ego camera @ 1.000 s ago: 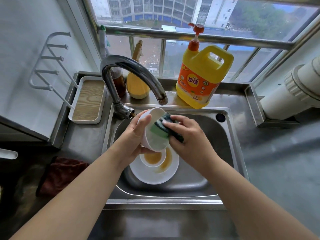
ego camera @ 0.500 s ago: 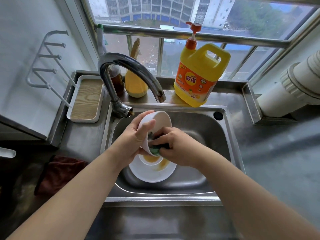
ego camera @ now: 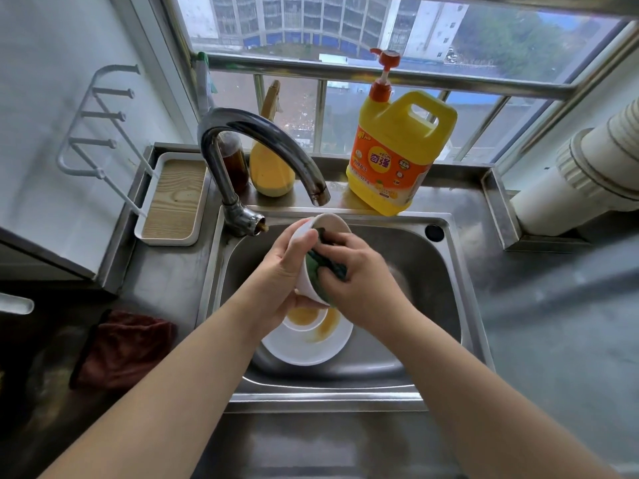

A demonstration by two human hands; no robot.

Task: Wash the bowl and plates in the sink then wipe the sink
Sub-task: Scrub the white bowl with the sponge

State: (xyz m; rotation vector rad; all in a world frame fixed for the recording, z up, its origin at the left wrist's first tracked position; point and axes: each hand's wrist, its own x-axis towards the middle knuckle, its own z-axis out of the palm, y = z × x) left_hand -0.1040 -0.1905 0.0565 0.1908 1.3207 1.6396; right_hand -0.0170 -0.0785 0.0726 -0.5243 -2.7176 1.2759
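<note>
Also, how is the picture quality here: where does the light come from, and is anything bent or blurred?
Head view: daylight enters through the window behind the sink; the faucet and steel counter show soft glare. Wide-angle distortion bends the window rail and the white pipe. The bowl and both hands are slightly soft.

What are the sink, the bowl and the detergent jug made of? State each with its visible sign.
Sink: stainless steel, brushed, with dull grey reflections.
Bowl: glossy white, probably glazed ceramic, though melamine would look alike.
Detergent jug: moulded yellow plastic with a printed label.
</note>
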